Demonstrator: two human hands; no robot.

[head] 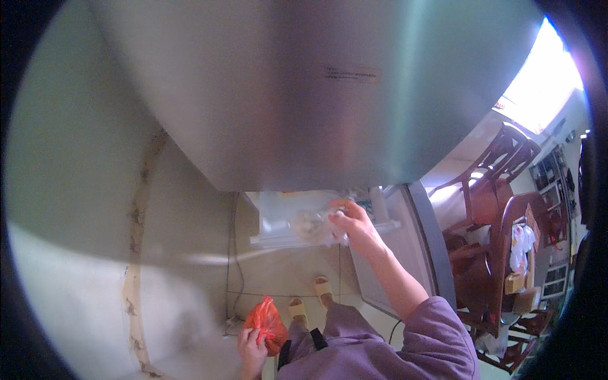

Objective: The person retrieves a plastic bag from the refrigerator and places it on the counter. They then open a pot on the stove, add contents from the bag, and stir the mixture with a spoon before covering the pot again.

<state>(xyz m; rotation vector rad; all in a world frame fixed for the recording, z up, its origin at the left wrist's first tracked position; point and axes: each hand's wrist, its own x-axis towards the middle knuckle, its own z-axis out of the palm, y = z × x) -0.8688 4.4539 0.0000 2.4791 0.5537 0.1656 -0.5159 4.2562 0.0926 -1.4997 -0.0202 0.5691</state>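
Observation:
My left hand (251, 350) grips the gathered neck of a red plastic bag (270, 330), low at my left side. Whatever fills that bag cannot be made out. Farther forward, my right hand (351, 219) holds a clear plastic bag (311, 227) with something pale inside, blurred. The bag is over a pulled-out translucent drawer (274, 241) at the bottom of a refrigerator. To the right of the drawer stands the opened lower door (394, 266). The refrigerator's upper door (294, 95) is closed and hides the back of the drawer.
A wall (71, 190) with a peeling strip rises on the left, with a cable (236, 266) running near it. At right are a wooden chair (494, 199) and a wooden table (503, 266) bearing plastic bags and boxes. My slippered feet (298, 308) are on the tiled floor.

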